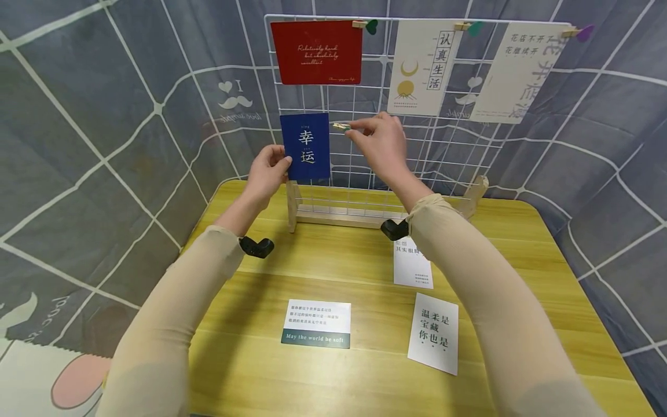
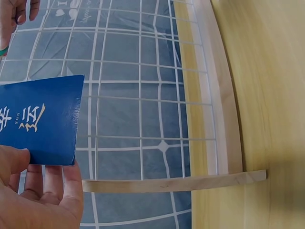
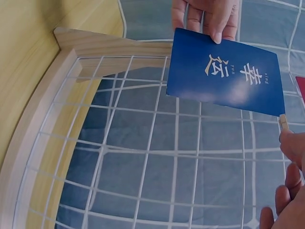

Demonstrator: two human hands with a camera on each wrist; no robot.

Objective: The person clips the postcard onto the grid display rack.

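A blue card (image 1: 305, 146) with white characters is held up against the white wire grid (image 1: 443, 145). My left hand (image 1: 268, 171) pinches the card's lower left edge; the left wrist view shows the thumb on the blue card (image 2: 40, 121). My right hand (image 1: 379, 138) pinches a small wooden clothespin (image 1: 341, 125) at the card's upper right corner. In the right wrist view the blue card (image 3: 224, 78) meets the clothespin (image 3: 283, 121) at its corner. Whether the pin grips the card cannot be told.
The grid stands in a wooden base (image 1: 333, 217) on a yellow wooden table (image 1: 339, 370). A red card (image 1: 316, 52) and two white cards (image 1: 424, 66) hang clipped along the top. Three more cards (image 1: 316, 323) lie on the table. Patterned grey cloth (image 1: 104, 145) surrounds everything.
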